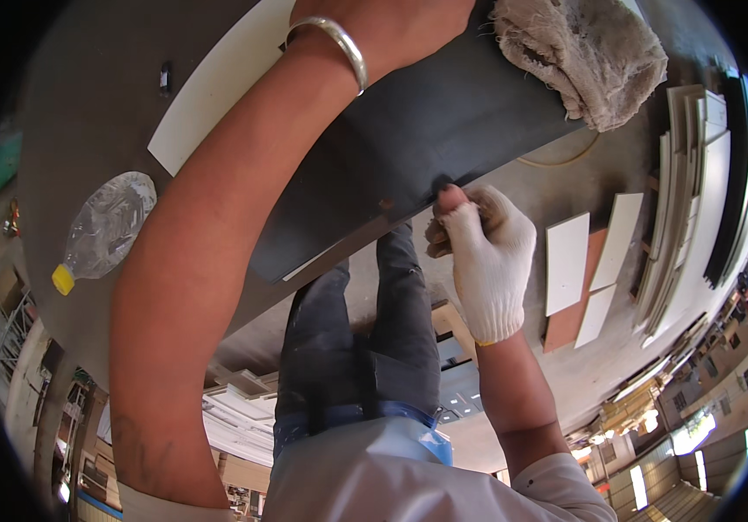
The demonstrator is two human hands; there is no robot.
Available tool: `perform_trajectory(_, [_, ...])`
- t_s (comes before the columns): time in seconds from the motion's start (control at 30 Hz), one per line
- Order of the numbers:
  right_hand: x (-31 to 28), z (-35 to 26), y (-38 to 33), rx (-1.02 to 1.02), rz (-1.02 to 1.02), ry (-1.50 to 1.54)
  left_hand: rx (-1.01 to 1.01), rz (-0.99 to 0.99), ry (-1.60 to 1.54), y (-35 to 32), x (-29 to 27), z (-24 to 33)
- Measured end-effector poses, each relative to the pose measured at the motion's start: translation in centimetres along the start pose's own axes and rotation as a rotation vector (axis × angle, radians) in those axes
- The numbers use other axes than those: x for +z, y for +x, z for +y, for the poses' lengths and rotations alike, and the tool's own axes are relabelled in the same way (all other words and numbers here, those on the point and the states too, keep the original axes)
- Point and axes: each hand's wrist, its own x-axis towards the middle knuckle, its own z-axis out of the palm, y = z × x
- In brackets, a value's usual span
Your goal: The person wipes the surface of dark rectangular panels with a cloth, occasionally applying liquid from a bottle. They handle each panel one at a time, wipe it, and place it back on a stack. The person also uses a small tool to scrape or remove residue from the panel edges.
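A dark, smooth flat panel (365, 165) lies on the table, with its near edge toward me. My left hand (400, 30), bare with a silver bangle (330, 39) at the wrist, reaches over the panel's far side. Its fingers are cut off by the top of the picture. At the near edge is my right hand (487, 252) in a white knit glove, thumb tip bare. The thumb and curled fingers are closed together against the panel's edge. A small dark spot shows by the thumb; what the fingers hold, if anything, I cannot make out.
A frayed grey-beige rag (591, 61) sits on the panel's right end. White sheet (217, 87) shows beneath the panel. On the brown table (69, 122) lie a clear bottle with a yellow cap (108, 226) and a small black object (165, 78). White boards (570, 261) stand on the right.
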Motion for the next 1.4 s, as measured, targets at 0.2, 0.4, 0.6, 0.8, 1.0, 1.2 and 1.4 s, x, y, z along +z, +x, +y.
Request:
perform_trajectory(0.2, [0.4, 1.2, 0.6, 0.085, -0.114, -0.084, 0.022, -0.004, 0.08, 0.0, 0.4, 0.0])
perform_trajectory(0.4, [1.3, 3.9, -0.2, -0.011, -0.386, -0.22, 0.04, -0.006, 0.143, 0.1, 0.4, 0.1])
perform_trajectory(0.6, [-4.2, 3.0, 0.6, -0.377, -0.264, -0.245, 0.067, 0.014, 0.151, 0.0, 0.5, -0.1])
perform_trajectory(0.8, [-8.1, -5.4, 9.1, -1.182, 0.258, -0.639, -0.027, -0.061, 0.125, 0.1, 0.2, 0.2])
perform_trajectory(1.0, [-8.7, -4.6, 16.3, -1.18, 0.234, -1.159, -0.045, -0.077, 0.072, 0.2, 0.0, -0.1])
perform_trajectory(1.2, [-9.8, -3.2, 15.3, -1.053, 0.279, -0.915, -0.067, -0.135, 0.042, 0.5, -0.1, -0.1])
perform_trajectory(1.4, [-1.7, 0.8, 4.0, -1.324, -0.271, -0.811, -0.037, -0.163, 0.103, 0.4, 0.2, -0.5])
